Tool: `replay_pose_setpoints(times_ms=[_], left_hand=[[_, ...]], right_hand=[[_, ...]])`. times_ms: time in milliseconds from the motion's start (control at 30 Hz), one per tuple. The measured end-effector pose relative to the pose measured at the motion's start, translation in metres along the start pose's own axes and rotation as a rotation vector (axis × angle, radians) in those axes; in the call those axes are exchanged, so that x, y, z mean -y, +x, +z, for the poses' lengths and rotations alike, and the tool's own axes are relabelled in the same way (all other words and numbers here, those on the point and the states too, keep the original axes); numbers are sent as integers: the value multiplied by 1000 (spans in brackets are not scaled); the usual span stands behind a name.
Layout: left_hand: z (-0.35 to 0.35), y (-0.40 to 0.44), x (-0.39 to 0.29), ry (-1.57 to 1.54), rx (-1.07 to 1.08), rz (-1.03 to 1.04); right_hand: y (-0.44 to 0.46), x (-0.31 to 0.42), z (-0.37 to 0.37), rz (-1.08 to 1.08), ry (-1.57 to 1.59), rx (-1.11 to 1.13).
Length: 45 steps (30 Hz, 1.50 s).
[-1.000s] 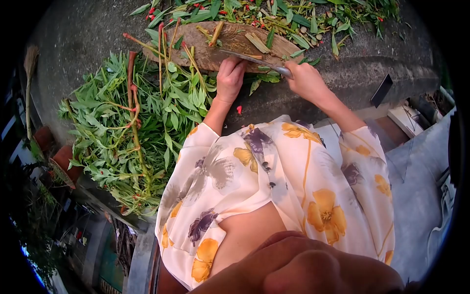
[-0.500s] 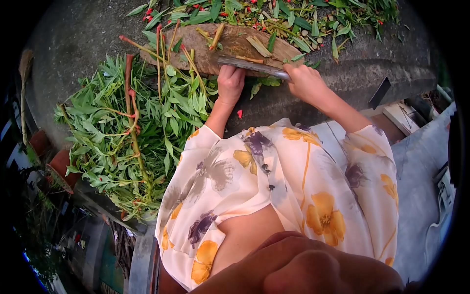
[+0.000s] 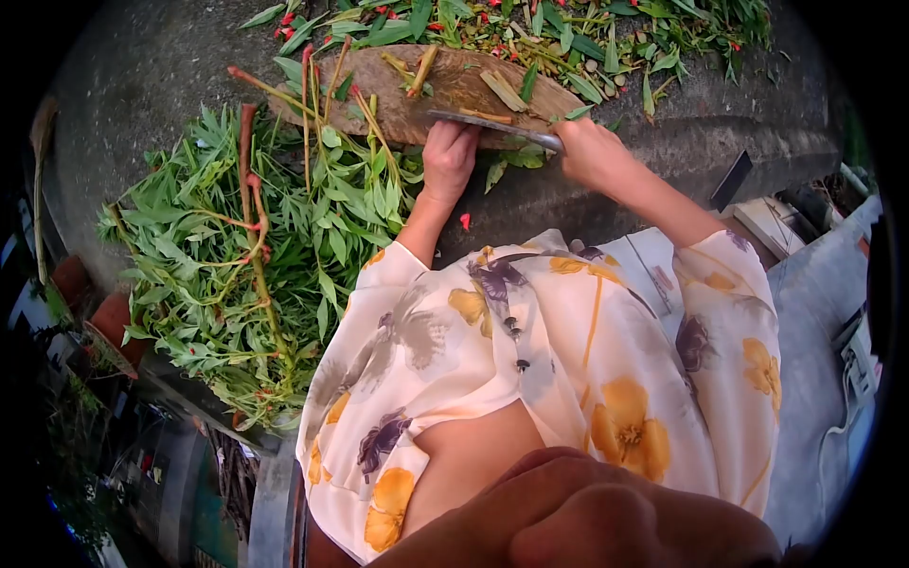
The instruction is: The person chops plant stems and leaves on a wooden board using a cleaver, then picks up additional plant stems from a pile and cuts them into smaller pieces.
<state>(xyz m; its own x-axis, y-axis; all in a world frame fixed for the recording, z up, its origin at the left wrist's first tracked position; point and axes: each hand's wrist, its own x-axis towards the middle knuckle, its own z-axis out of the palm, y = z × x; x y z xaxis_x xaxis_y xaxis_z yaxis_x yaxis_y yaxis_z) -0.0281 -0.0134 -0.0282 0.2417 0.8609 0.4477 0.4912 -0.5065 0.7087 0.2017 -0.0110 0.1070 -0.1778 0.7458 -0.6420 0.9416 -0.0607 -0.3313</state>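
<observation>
My right hand (image 3: 595, 154) is closed round the handle of a knife (image 3: 507, 127), whose blade reaches left across the near edge of a wooden chopping board (image 3: 464, 71). My left hand (image 3: 449, 161) is closed at the board's near edge, just under the blade's far end; what its fingers hold is hidden. Beyond the blade lies a short brown stem piece (image 3: 485, 115). A thicker cut stem (image 3: 423, 71) and a split piece (image 3: 502, 90) rest farther back on the wood.
To the left is a large heap of leafy plants (image 3: 275, 246) with a long branch (image 3: 254, 218) on top. Chopped leaves and red bits (image 3: 568, 38) cover the concrete behind the board. A dark flat object (image 3: 731, 180) sits at the right edge, plant pots (image 3: 115, 327) at the left.
The knife blade has turned, so that less of its flat side shows. My right hand has shifted slightly right, and my left hand stays nearly in place.
</observation>
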Motion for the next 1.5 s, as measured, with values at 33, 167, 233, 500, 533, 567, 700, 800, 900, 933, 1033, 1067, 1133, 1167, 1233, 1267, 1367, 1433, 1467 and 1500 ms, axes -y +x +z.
replay_pose_setpoints(times_ms=[33, 167, 233, 500, 533, 567, 700, 800, 900, 933, 1033, 1067, 1133, 1167, 1233, 1267, 1367, 1433, 1467, 1500], left_hand=[[0, -1, 1, -9, 2, 1], [-1, -3, 2, 7, -5, 42], [1, 0, 5, 0, 20, 44], [-2, -2, 6, -3, 28, 42], [-5, -5, 6, 8, 50, 27], [-5, 1, 11, 29, 22, 43], [-3, -9, 2, -6, 31, 84], [-8, -2, 4, 28, 43, 77], [-6, -1, 3, 34, 72, 93], [-8, 0, 2, 21, 85, 94], [-11, 4, 3, 10, 89, 96], [-9, 3, 2, -7, 84, 68], [-15, 5, -3, -25, 74, 38], [-22, 6, -10, -23, 75, 32], [-40, 13, -26, -172, -87, -274], [-47, 17, -25, -163, -173, -291], [-71, 35, -12, -131, -239, -439], [-79, 53, -2, -87, -199, -473], [-79, 61, 2, -59, -126, -487], [-77, 68, 5, -33, -54, -504]], right_hand=[[2, 2, 0, 21, -4, 11], [-1, 10, 5, 72, -36, 18], [-7, 11, 8, 73, -35, 8], [-5, 8, 20, 43, -10, -44], [-8, 10, 29, 26, 6, -92], [-6, 9, 30, 18, -23, -86], [-9, 18, 16, 4, -5, -38], [2, 20, 12, -12, -20, -68], [18, -8, 16, 7, 47, -51], [20, -15, 16, 0, 118, 11], [7, -24, 19, 250, 660, 103], [4, -27, 24, 275, 703, 58], [-9, -25, 24, 201, 611, -52], [-16, -24, 23, 132, 521, -170], [-24, -21, 20, 94, 485, -142], [-27, -16, 19, 33, 432, -77], [-13, -24, 26, -49, 322, 24], [-1, -35, 14, -15, 324, 87], [5, -46, 9, 81, 416, 58], [4, -49, -6, 210, 482, 7]])
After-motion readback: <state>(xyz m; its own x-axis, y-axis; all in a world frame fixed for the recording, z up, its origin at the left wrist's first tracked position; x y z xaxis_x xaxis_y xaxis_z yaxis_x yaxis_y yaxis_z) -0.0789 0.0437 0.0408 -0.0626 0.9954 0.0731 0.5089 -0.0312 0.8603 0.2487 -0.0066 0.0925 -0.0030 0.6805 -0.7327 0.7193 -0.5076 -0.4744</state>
